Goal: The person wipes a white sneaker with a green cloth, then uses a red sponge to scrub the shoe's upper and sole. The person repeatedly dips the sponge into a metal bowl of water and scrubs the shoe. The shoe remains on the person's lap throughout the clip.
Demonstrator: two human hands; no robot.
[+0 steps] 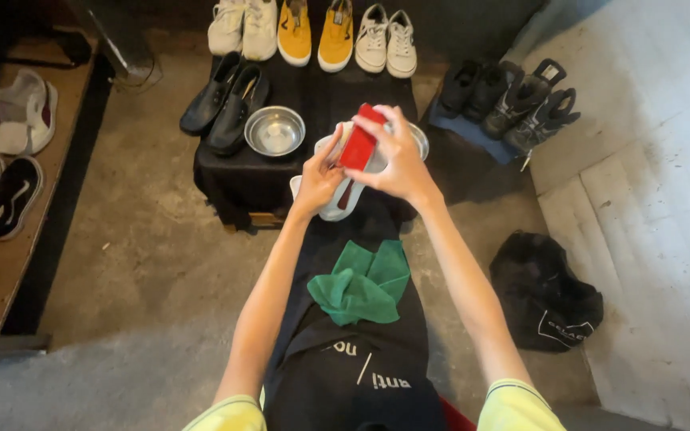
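Note:
A white shoe (335, 206) is held up over the black-draped low table (233, 179), with my left hand (318, 177) gripping its side. My right hand (397, 156) presses a red brush or sponge block (360, 138) against the shoe's upper part. A crumpled green cloth (362, 283) lies on my black apron-covered lap below the hands.
A steel bowl (275, 130) and a pair of black shoes (225, 100) sit on the table; a second bowl's rim (418, 137) shows behind my right hand. White and yellow sneakers (313, 32) line the back. Dark boots (517, 100) stand right, a black bag (545, 291) lies on the floor, more shoes (9, 152) left.

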